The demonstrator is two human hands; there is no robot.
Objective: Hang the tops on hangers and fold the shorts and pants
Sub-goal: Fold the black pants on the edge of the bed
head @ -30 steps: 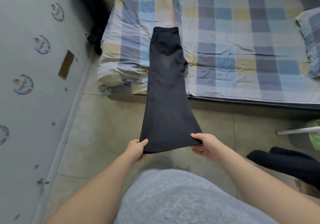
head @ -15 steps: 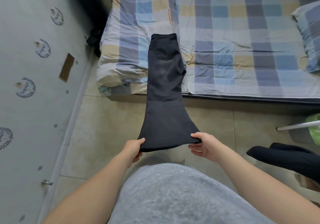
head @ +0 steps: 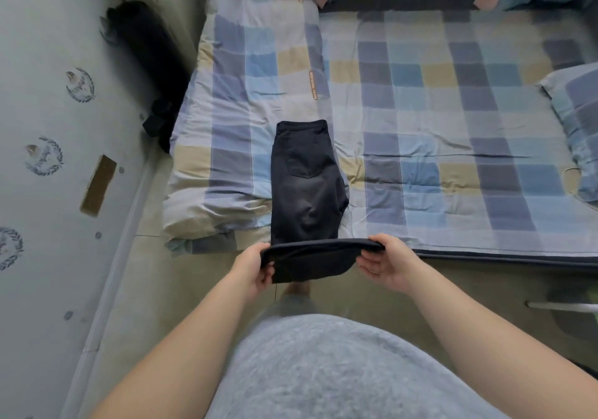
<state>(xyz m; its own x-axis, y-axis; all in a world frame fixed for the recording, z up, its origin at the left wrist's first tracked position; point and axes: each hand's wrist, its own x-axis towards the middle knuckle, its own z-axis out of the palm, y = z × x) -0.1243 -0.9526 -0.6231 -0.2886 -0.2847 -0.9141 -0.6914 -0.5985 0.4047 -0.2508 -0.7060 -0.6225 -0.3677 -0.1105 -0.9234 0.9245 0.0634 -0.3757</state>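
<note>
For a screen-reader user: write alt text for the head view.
A person's left hand and right hand hold up the leg end of black pants, whose waistband end lies on a blue-and-yellow checked bed.

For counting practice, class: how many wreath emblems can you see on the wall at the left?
3. One wreath emblem is highest, a second sits below it, and a third is cut by the left edge. More may lie out of view.

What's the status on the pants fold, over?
Gripping the hem: left hand, right hand. Waist of black pants lies on bed. Nothing lies in the fold's path.
</note>
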